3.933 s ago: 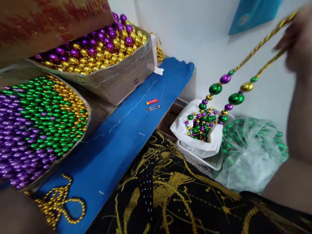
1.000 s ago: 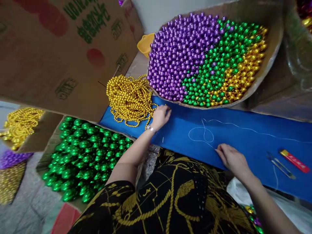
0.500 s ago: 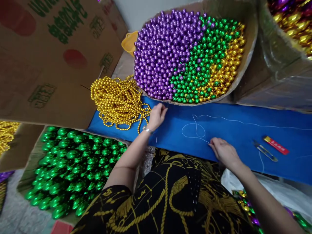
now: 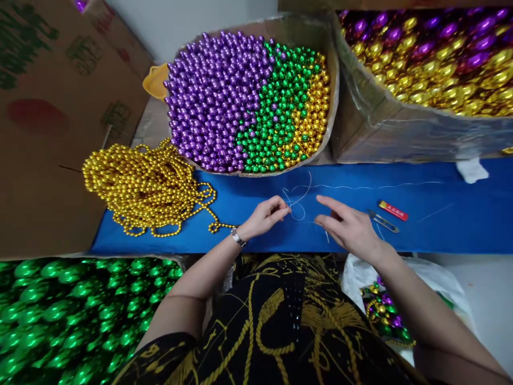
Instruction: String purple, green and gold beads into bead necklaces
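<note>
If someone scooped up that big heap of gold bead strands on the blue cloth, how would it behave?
The heap of gold bead strands would probably sag and dangle, since loose loops already trail across the blue cloth. The strands look tangled, so most might lift as one clump. The shiny round beads could slip through fingers. The left hand works the thin thread beside it.

Single head cam, looks forward and steeply down from above the person's lap, close range. Blue table (image 4: 441,224) crosses mid-frame, bead box (image 4: 256,101) straight ahead at top, green beads (image 4: 80,315) lower left by the knee. Both forearms enter from the bottom edge. No second view, so no overlap.
</note>
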Demonstrator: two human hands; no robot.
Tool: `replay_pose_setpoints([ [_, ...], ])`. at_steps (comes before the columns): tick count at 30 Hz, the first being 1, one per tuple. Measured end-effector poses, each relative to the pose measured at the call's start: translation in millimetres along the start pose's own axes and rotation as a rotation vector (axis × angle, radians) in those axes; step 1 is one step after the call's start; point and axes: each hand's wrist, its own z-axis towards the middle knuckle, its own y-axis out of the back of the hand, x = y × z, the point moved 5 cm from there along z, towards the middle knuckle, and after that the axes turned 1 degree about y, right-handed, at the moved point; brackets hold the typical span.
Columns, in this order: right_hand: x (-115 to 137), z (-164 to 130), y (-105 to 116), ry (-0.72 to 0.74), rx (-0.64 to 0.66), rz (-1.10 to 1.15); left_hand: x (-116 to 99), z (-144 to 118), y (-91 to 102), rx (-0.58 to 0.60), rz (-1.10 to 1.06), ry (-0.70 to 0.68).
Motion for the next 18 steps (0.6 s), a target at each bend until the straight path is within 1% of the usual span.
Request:
replay_pose_setpoints([
  [2,-5.8,7.0,0.4,0.016,0.022,0.001,-2.9,0.3,-2.8,0.039,0.039,-0.006],
  [6,-24.6,21.6,-5.3,0.058,0.127,0.009,-6.4,-1.2,-4.0,0.101,0.128,-0.014],
  [10,-37.3,24.0,-8.1,0.132,0.167,0.058,-9.1,-2.9,-2.1,0.138,0.242,-0.047],
  [11,-37.7,23.9,-7.2,0.142,0.163,0.068,-11.7,-2.5,-1.9,0.12,0.29,-0.078],
  [12,-36.8,24.1,-5.3,0.149,0.153,0.077,-15.7,-1.4,-1.9,0.076,0.346,-0.123],
  [14,-31.9,26.3,0.7,0.161,0.124,0.097,-26.8,2.2,-4.1,-0.049,0.431,-0.235],
  [15,-28.7,28.3,4.2,0.165,0.117,0.107,-32.1,4.9,-7.4,-0.09,0.429,-0.282],
  [16,-25.4,30.7,8.0,0.17,0.117,0.113,-35.9,8.5,-12.7,-0.086,0.383,-0.305],
  [18,-20.5,35.4,15.6,0.175,0.14,0.097,-38.1,17.4,-26.9,0.046,0.186,-0.263],
])
